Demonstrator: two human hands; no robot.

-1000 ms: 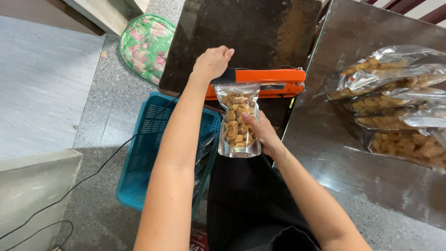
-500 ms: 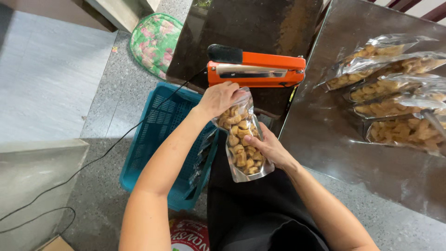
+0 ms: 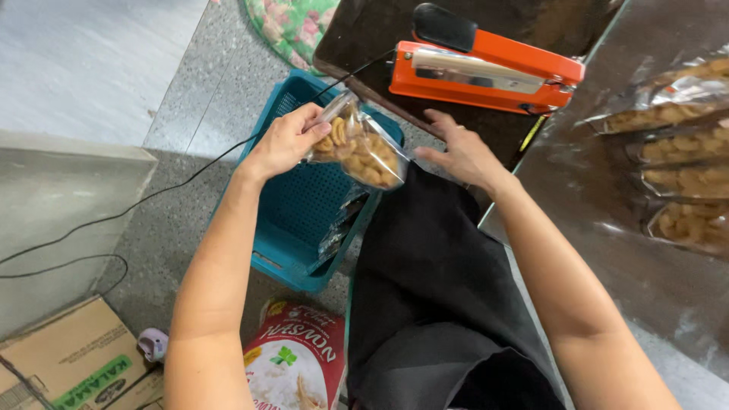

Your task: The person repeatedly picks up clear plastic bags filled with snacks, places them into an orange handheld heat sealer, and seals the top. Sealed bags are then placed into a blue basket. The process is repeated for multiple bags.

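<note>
I see my left hand (image 3: pixel 285 140) pinching 1 snack bag (image 3: pixel 361 148) at frame centre, above the basket (image 3: pixel 304 205). My right hand (image 3: pixel 463 152) hovers empty, fingers spread, below the sealer (image 3: pixel 486 72). Bags (image 3: pixel 683 159) at right are cut off.

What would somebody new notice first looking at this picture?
The bright orange heat sealer on the dark table at top centre stands out most. Just below it, the left hand holds a clear bag of snacks over a teal basket, while the right hand hovers open beside it.
</note>
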